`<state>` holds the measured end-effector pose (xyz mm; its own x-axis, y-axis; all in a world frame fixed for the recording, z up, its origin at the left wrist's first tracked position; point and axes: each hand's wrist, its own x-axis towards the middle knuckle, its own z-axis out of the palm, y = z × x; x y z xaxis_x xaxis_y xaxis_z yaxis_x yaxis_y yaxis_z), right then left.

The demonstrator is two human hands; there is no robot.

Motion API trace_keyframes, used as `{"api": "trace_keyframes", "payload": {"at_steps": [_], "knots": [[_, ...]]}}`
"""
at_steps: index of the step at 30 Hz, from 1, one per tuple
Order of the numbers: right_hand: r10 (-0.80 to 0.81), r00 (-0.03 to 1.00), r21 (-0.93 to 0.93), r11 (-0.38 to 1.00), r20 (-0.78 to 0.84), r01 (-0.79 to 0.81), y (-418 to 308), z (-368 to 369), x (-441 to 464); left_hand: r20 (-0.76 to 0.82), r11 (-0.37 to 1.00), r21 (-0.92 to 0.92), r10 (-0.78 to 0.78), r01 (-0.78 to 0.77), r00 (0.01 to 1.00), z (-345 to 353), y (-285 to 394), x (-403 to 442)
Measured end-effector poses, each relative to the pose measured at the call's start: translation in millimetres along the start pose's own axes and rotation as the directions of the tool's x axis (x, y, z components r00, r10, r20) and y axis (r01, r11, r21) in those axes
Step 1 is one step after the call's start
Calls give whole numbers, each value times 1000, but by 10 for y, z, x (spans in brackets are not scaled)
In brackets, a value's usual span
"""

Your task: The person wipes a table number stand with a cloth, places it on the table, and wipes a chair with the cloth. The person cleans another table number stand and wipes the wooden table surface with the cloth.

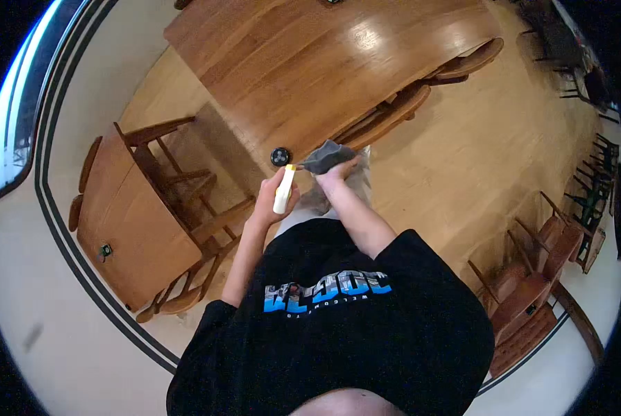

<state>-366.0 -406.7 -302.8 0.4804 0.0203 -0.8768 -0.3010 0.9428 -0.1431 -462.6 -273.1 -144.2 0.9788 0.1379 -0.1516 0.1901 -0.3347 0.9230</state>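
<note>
My left hand (272, 201) is wrapped round a spray bottle; its white trigger head (282, 191) with a yellow nozzle points away from me, and the rest of the bottle is hidden. Bunched in my right hand (339, 170) is a dark grey cloth (328, 157). The two hands are close together in front of my body, near the close corner of a large wooden table (276, 76). A round black object (280, 157) sits at that corner, just beyond the spray nozzle.
Wooden chairs (386, 118) are tucked along the large table's right side. On the left stands a smaller wooden table (130, 229) with a small dark item (105, 251) on it and chairs (206, 222) around it. More chairs (532, 277) stand at the right by the wall.
</note>
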Motion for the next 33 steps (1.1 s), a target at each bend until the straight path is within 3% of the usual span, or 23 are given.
{"api": "trace_keyframes", "payload": {"at_steps": [1, 5, 8, 10, 14, 16, 17, 18, 20, 21, 23, 25, 26, 27, 28, 29, 30, 33], "knots": [[-5, 1000, 8, 1000, -1, 5, -40, -13, -61, 8, 1000, 1, 4, -4, 1000, -12, 16, 1], [244, 942, -498, 861, 230, -101, -522, -174, -359, 44, 999, 1, -53, 53, 998, -39, 95, 24], [323, 931, -489, 848, 170, -205, -1000, -58, -839, 34, 998, -51, -35, 37, 999, -64, 175, 75], [350, 833, -527, 846, 429, -84, -1257, 206, -1228, 16, 994, -104, -18, 20, 1000, -56, 244, 96], [378, 718, -469, 880, 585, -81, -1379, 1214, -2070, -27, 972, -234, 17, -23, 999, -56, 190, 204], [380, 664, -450, 890, 644, -72, -1392, 1381, -2093, -45, 960, -276, 44, -55, 998, -38, 227, 313], [285, 639, -543, 803, 714, 248, -1380, 1400, -1939, -50, 959, -271, 75, -86, 996, -26, 251, 363], [208, 578, -562, 624, 789, 542, -1363, 1427, -1761, -56, 957, -265, 108, -119, 993, -24, 284, 421], [132, 376, -389, 85, 917, 917, -1319, 1530, -1564, -70, 950, -247, 179, -191, 981, -68, 354, 547], [123, 364, -376, 87, 923, 923, -1310, 1576, -1636, -68, 948, -242, 194, -205, 979, -95, 384, 581], [99, 411, -401, 509, 906, 762, -1326, 1644, -1860, -70, 937, -278, 202, -213, 977, -145, 446, 623], [103, 463, -332, 831, 880, 447, -1343, 1650, -2025, -67, 925, -316, 202, -212, 977, -176, 506, 613], [95, 464, -327, 831, 881, 450, -1379, 1628, -2044, -59, 924, -316, 205, -213, 977, -172, 558, 587], [62, 399, -360, 573, 915, 736, -1441, 1606, -2044, -76, 916, -333, 212, -225, 974, -165, 624, 564], [53, 324, -327, 230, 945, 917, -1497, 1596, -2049, -92, 905, -349, 225, -243, 970, -178, 699, 554], [73, 252, -240, -149, 965, 959, -1566, 1608, -2044, -109, 894, -365, 238, -261, 965, -182, 785, 574], [118, 191, -108, -503, 974, 858, -1603, 1643, -2044, -131, 880, -380, 253, -284, 959, -203, 868, 619], [20, 221, -190, -437, 975, 879, -1608, 1770, -2503, -78, 853, -420, 306, -309, 949, -218, 1086, 648]]}}
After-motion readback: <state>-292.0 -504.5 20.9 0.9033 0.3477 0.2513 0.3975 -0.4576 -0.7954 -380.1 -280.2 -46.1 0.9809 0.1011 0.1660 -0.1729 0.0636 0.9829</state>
